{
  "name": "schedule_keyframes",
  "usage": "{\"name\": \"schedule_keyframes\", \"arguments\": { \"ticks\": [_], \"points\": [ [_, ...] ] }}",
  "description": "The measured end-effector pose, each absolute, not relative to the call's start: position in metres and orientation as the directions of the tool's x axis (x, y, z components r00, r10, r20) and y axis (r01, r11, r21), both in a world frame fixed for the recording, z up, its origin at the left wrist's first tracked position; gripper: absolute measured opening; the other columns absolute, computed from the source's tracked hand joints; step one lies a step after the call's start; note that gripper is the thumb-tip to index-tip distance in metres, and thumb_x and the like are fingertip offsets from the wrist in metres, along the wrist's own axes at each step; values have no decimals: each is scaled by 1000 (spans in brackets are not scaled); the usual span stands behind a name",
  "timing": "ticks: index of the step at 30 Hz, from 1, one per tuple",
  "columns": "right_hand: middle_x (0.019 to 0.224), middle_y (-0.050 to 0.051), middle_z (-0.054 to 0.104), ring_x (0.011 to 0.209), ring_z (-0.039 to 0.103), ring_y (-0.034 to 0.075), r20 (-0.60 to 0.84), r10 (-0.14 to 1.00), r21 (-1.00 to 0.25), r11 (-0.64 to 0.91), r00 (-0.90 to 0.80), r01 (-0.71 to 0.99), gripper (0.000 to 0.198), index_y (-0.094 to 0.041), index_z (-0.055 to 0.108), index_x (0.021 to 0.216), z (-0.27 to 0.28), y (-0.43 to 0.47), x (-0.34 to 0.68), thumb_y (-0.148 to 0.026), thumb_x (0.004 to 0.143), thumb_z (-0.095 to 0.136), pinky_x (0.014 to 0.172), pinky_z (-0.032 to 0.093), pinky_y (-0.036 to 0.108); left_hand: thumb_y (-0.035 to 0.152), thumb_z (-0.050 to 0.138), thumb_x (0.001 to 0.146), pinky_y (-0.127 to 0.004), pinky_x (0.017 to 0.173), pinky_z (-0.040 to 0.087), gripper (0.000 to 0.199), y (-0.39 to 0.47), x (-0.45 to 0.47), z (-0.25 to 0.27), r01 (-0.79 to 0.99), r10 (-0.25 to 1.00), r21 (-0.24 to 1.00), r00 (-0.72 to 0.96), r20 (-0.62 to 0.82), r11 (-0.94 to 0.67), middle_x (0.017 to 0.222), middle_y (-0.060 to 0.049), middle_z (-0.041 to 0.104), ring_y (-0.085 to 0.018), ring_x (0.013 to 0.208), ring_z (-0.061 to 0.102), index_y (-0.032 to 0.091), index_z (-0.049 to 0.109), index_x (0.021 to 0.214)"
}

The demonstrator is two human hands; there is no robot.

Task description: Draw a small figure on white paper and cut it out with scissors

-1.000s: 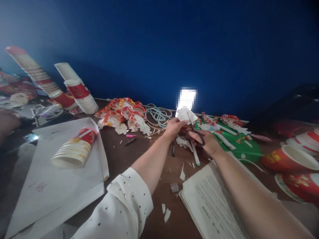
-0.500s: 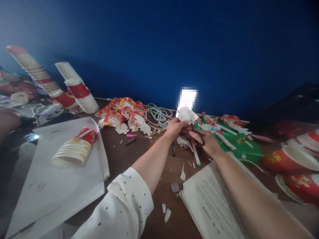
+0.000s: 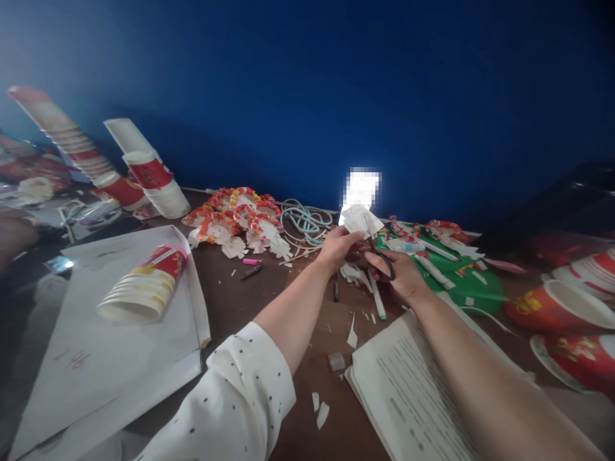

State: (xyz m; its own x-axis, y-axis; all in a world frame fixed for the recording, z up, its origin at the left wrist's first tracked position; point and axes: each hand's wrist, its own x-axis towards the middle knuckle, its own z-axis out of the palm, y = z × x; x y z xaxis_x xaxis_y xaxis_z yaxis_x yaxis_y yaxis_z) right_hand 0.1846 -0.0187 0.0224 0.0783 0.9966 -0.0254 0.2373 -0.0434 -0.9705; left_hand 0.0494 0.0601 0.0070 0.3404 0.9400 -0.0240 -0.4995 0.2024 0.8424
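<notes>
Your left hand (image 3: 336, 246) pinches a white paper cutout (image 3: 361, 221) and holds it up above the brown tabletop (image 3: 250, 301), in front of the blue wall (image 3: 307, 96). Your right hand (image 3: 401, 275) is closed through the black handles of the scissors (image 3: 379, 256), whose blades reach up into the cutout; the two hands sit just beside each other. Below them lie paper scraps (image 3: 353, 274) and a green-tipped marker (image 3: 377, 298). An open book (image 3: 408, 390) lies under your right forearm. To the left, a stack of paper cups (image 3: 141, 285) rests on its side on a large white sheet (image 3: 96, 358). Farther back sit a pile of red-and-white paper figures (image 3: 237, 221) and a pale blue cord (image 3: 305, 221).
</notes>
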Motion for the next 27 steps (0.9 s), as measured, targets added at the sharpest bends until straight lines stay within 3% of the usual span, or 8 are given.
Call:
{"name": "schedule_keyframes", "arguments": {
  "ticks": [5,13,22,27],
  "points": [
    [58,-2,58,51,50,14,-27,996,-953,-52,87,300,41,-22,76,94,24,-20,183,-56,73,71,51,40,29,31,78,68,-28,65,51,25,59,49,10,-527,942,817,332,-54,233,59,2,57,-11,55,56,14,61,78],
    [61,-1,60,55,54,16,-59,996,-963,-75,72,259,43,-23,75,95,19,-18,186,-58,72,71,51,42,29,29,79,68,-28,66,51,26,58,49,8,-511,938,829,343,-48,229,64,-1,62,-11,57,59,12,63,78],
    [61,0,59,56,52,15,-28,998,-953,-44,59,300,35,-22,63,63,25,-21,184,-55,72,72,54,43,29,23,76,71,-29,66,52,19,56,50,11,-494,940,841,338,-49,221,62,-1,64,-13,56,62,12,63,78],
    [59,0,57,55,49,15,-6,998,-949,-25,61,314,37,-23,62,63,26,-21,183,-57,73,70,54,41,29,24,77,71,-30,66,52,20,53,49,15,-494,938,837,341,-63,235,60,-1,63,-13,54,62,12,62,77]
  ]
}}
